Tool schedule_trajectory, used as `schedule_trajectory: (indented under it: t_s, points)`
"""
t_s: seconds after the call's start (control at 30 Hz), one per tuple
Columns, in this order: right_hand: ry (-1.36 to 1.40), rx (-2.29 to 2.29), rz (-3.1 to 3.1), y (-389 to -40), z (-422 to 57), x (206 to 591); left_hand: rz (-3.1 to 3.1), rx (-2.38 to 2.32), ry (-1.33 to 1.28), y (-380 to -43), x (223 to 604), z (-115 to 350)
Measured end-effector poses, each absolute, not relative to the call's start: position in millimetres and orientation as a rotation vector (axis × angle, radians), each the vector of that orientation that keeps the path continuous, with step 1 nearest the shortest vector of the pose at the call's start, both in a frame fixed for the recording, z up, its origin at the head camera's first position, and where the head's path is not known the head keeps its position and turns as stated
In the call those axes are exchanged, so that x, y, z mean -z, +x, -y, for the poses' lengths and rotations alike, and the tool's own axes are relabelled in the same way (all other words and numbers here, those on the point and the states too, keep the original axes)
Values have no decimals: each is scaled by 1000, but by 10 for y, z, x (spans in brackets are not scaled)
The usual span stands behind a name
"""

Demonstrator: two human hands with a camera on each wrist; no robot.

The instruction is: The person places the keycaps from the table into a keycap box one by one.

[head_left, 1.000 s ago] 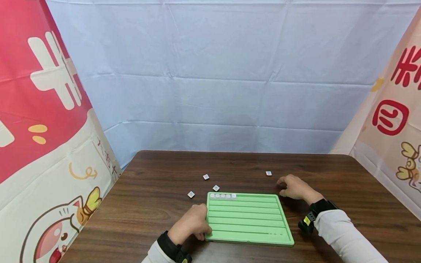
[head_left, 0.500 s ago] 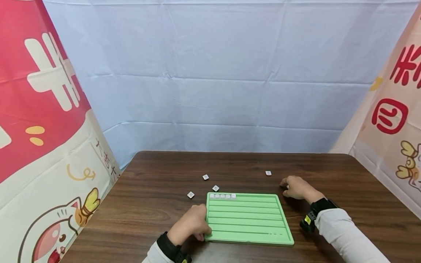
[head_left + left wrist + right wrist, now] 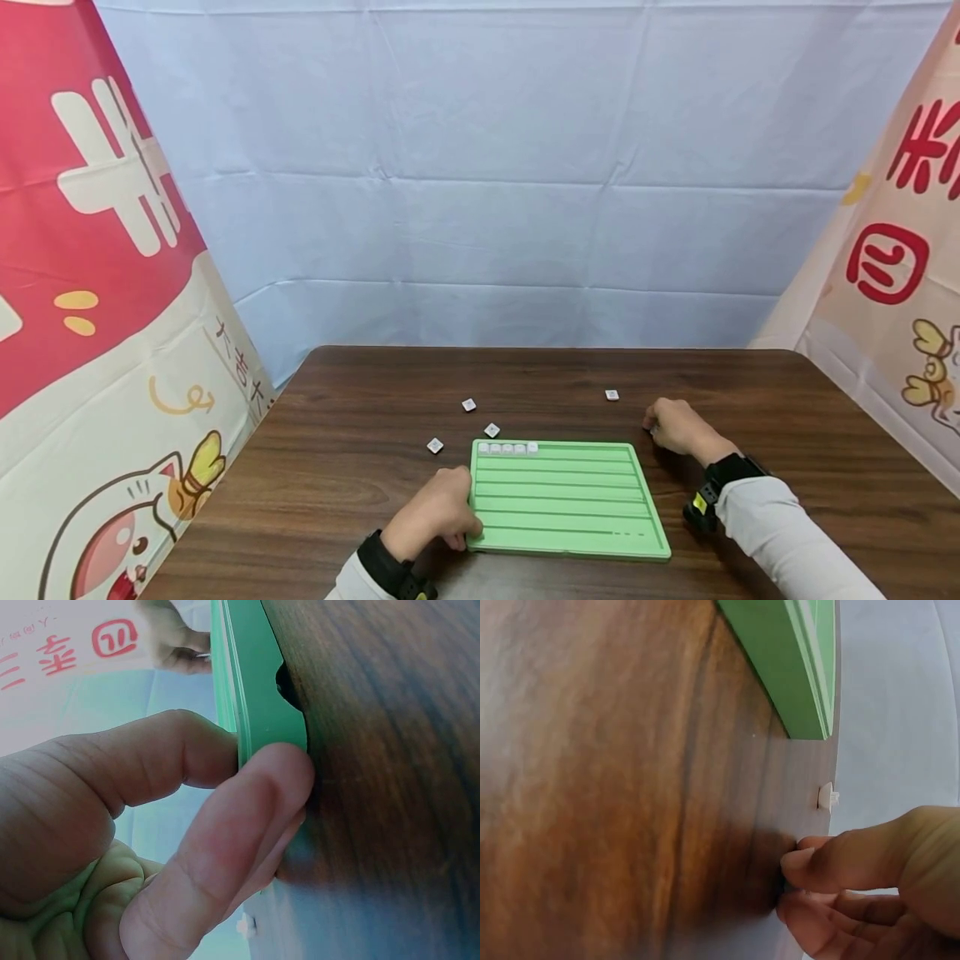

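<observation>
A green grooved board [image 3: 570, 500] lies on the brown table. My left hand [image 3: 442, 504] grips its left edge near the front corner. In the left wrist view the thumb rests on the board's rim and a fingertip [image 3: 289, 769] presses its side. Several white keycaps [image 3: 507, 448] sit in a row in the top groove at the left. Right of the board, my right hand [image 3: 678, 429] is low at the table, pinching a small white keycap [image 3: 204, 654] between thumb and finger; it is mostly hidden by the fingers.
Loose keycaps lie on the table [image 3: 345, 492] beyond the board: one at the right [image 3: 612, 395], and at the left one at the back [image 3: 469, 405], one by the board's corner [image 3: 492, 430] and one further left [image 3: 435, 446]. Cloth curtains [image 3: 495, 208] surround the table.
My right hand has shifted slightly to the right, and its thumb and finger have closed on the keycap. The left hand and board stay in place.
</observation>
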State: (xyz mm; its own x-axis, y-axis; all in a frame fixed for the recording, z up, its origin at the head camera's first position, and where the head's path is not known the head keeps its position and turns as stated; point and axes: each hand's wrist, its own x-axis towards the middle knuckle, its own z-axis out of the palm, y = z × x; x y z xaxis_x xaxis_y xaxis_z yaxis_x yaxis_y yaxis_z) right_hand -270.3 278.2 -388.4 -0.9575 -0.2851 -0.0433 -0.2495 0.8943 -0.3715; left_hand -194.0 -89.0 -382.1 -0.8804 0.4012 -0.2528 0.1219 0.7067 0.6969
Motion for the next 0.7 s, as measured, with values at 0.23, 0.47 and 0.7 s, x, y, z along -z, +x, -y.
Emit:
schedule_trajectory:
  t_s: [0.23,0.47,0.7]
  points:
    - [-403,546,-2988,-2711,-2760,3889,-2532,-977,389,-1944,3819,894]
    - [-414,557,-2988,-2709,-2754,3880,-2526,-974,376,-1946,3814,894]
    - [-480,576,-2999,-2708,-2789,3858,-2536,-980,394,-1936,3817,890]
